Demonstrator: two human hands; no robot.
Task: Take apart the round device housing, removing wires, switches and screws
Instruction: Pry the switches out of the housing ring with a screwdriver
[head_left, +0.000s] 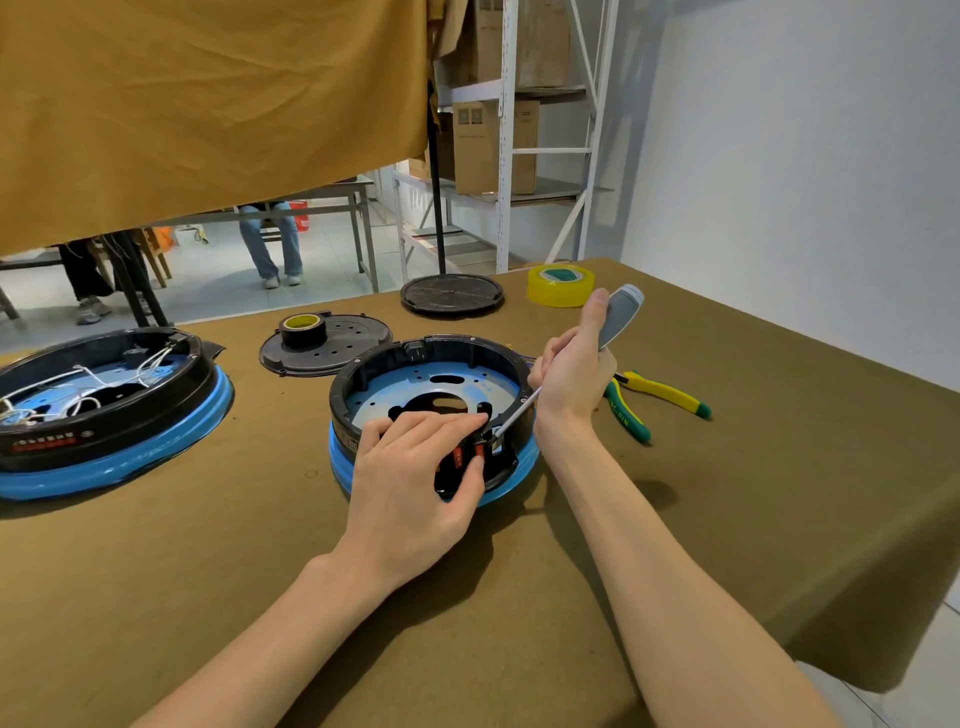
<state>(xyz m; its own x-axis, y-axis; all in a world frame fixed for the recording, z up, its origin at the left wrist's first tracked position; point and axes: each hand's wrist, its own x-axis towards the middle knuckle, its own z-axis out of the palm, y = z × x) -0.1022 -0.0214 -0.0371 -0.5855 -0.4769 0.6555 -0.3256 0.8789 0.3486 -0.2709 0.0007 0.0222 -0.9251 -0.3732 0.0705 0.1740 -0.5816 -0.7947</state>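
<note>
Mid-counter (727, 519), the round housing (431, 410) sits steadied by the left hand (415, 483), which pinches its red switches (467, 454). The right hand (576, 374) grips a grey-handled screwdriver (618, 317), tip at the near rim. The label beside the switches is unreadable.

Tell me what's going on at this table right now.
A person is taking apart a round device housing on the table. The left hand grips the near rim by the red switches, while the right hand holds a screwdriver with its tip down at the rim beside them. A second housing, still wired, sits to the left; pliers lie to the right.
</note>
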